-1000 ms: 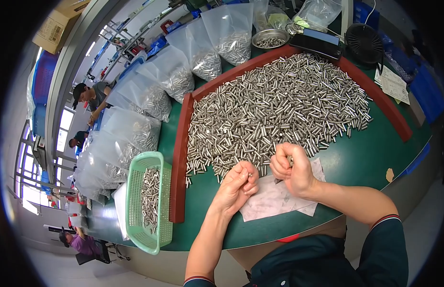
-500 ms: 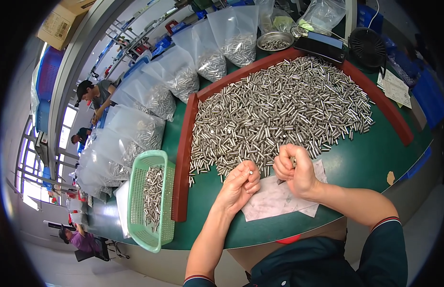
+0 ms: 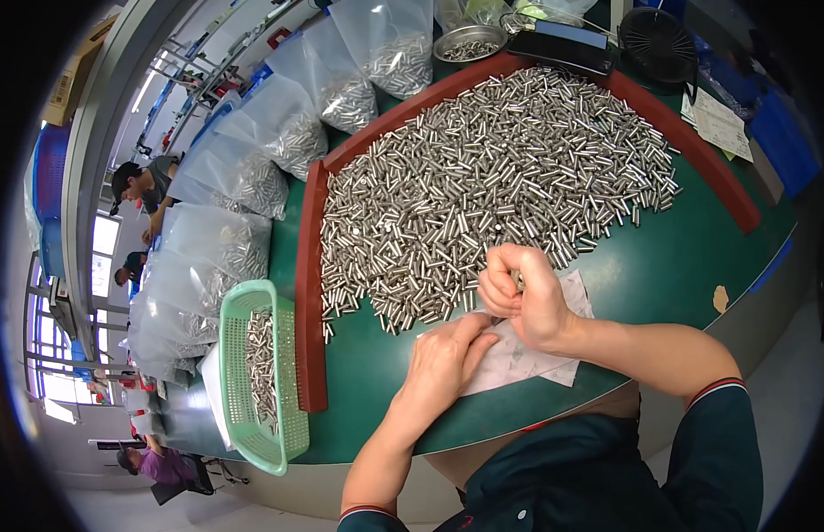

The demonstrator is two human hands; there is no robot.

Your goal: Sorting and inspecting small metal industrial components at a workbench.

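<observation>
A wide heap of short silvery metal pins covers the middle of the green tabletop. My right hand is closed in a fist at the heap's near edge, above a stained pale cloth. What lies inside its fingers is hidden. My left hand, palm down, reaches over the cloth's left part just below the right fist. Its thumb and forefinger come together towards the right fingers, with a small dark bit showing between the hands. I cannot make out what the left fingers hold.
Dark red rails border the heap at left, back and right. A green plastic basket with pins stands left. Clear bags of pins line the far left. A metal bowl, a phone and a black fan stand behind.
My left hand has turned palm down and moved lower, beside the right; the pin end visible in its fingers before is hidden now. The whole view has shifted somewhat.
</observation>
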